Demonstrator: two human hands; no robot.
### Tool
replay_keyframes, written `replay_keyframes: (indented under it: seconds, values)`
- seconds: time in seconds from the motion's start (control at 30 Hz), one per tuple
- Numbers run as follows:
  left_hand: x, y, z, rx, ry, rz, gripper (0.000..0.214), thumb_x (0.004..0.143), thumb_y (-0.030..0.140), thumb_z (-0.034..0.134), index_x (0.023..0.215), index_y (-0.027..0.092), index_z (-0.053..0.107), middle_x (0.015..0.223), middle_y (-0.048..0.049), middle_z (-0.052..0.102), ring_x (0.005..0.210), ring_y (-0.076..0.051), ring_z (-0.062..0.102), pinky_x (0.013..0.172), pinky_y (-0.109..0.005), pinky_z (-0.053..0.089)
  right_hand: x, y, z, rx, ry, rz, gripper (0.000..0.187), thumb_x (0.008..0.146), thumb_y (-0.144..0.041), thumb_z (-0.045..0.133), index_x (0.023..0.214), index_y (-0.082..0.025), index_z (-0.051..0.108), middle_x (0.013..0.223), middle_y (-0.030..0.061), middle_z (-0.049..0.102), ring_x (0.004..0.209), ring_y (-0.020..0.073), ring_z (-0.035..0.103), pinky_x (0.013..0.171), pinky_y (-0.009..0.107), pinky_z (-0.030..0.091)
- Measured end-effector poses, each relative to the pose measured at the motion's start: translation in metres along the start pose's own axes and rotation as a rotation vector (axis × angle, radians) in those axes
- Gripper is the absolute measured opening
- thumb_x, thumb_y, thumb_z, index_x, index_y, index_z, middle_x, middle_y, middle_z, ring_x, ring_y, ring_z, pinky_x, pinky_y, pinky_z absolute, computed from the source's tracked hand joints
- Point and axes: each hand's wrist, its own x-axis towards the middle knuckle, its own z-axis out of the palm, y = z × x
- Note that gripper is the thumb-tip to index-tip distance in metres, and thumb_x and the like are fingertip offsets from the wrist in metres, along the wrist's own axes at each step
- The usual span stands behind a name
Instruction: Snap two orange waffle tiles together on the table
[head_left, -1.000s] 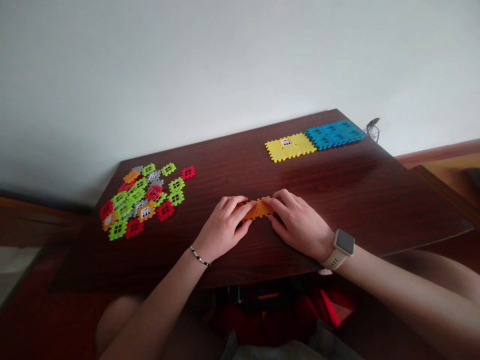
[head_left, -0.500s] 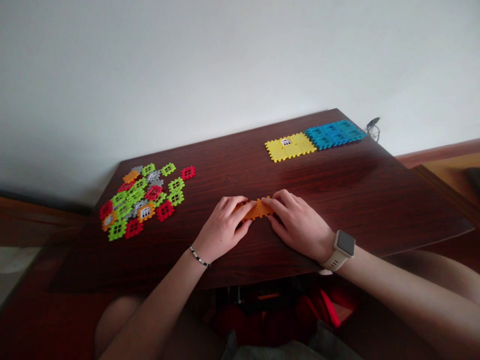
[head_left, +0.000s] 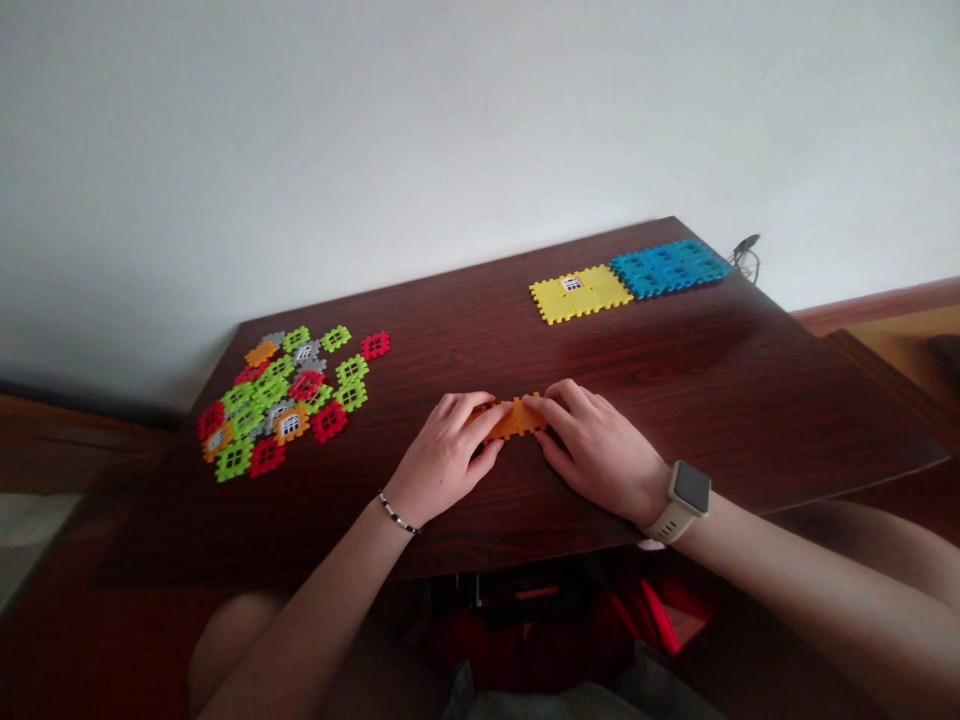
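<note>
Two orange interlocking tiles (head_left: pixel 516 419) lie edge to edge at the front middle of the table. My left hand (head_left: pixel 450 442) grips the left tile, its thumb at the near edge and fingers over the top. On the right tile, my right hand (head_left: pixel 596 445) has a similar hold from the other side. Fingers cover the outer ends of both tiles, and whether the joint between them is fully locked I cannot tell.
At the left of the dark wooden table (head_left: pixel 450 330) lies a loose heap of green, red, grey and orange tiles (head_left: pixel 259 400). A joined yellow panel (head_left: pixel 581 295) with a white window touches a joined blue panel (head_left: pixel 670 268) at the back right. Behind stands a wall (head_left: pixel 420 130).
</note>
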Motion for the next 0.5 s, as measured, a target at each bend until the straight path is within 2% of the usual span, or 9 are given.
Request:
replay_keyframes:
  seconds: [0.5]
  values:
    - [0.0002, -0.0005, 0.0003, 0.016, -0.005, 0.002, 0.044, 0.103, 0.017, 0.062, 0.147, 0.020, 0.058, 0.139, -0.0122, 0.061, 0.127, -0.030, 0.057, 0.113, -0.053, 0.054, -0.0001, -0.0001, -0.0009, 0.007, -0.008, -0.001, 0.034, 0.105, -0.022, 0.053, 0.137, -0.015, 0.060, 0.118, 0.0146, 0.062, 0.103, 0.0288, 0.064, 0.094, 0.050, 0.060]
